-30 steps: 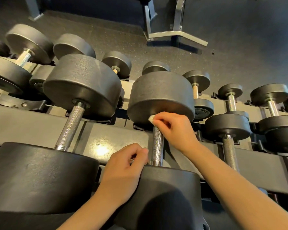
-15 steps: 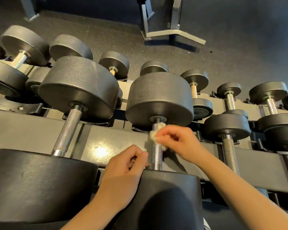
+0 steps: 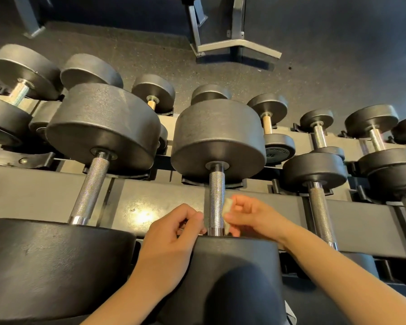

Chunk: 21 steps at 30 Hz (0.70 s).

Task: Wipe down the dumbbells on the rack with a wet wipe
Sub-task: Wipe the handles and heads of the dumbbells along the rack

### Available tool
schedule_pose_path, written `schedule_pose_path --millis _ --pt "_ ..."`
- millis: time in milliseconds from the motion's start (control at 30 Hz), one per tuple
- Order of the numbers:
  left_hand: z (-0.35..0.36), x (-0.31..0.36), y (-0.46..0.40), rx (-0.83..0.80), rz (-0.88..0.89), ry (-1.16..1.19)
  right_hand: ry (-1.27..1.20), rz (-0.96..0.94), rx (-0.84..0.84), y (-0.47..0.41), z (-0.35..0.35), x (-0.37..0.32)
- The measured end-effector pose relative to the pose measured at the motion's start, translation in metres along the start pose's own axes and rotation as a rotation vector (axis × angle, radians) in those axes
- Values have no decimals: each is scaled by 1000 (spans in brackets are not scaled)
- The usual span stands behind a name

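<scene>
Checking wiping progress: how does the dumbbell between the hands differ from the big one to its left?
The centre dumbbell has the wet wipe against its handle, pinched by the right hand; the left dumbbell is untouched. Its handle tilts; the centre one stands straight. Both have knurled metal handles and black heads.

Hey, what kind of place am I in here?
Most likely a gym's free-weight area: black round-headed dumbbells with knurled steel handles sit on a grey metal rack over dark speckled rubber flooring.

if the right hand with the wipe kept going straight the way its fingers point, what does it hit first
The right hand points left, pinching the wet wipe beside the knurled handle of the middle dumbbell. That handle would likely be met first, wipe leading; they look nearly touching already, though depth is hard to judge.
</scene>
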<state>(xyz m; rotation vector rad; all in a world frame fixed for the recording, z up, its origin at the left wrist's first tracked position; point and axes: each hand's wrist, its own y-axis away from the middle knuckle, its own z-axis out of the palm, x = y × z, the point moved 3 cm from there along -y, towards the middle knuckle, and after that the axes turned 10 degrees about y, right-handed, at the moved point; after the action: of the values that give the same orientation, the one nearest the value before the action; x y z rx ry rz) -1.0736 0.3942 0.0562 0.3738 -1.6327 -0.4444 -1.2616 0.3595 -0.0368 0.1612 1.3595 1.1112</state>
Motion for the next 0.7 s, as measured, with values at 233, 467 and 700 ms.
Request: schedule_pose_path --millis 233,467,700 --pt "1 1 1 -3 -22 6 -29 7 588 -32 -4 -40" --pt "1 0 0 -21 0 -23 -33 175 477 -33 -2 -48" --pt "2 2 1 -18 -10 -35 -198 146 179 -18 7 -41"
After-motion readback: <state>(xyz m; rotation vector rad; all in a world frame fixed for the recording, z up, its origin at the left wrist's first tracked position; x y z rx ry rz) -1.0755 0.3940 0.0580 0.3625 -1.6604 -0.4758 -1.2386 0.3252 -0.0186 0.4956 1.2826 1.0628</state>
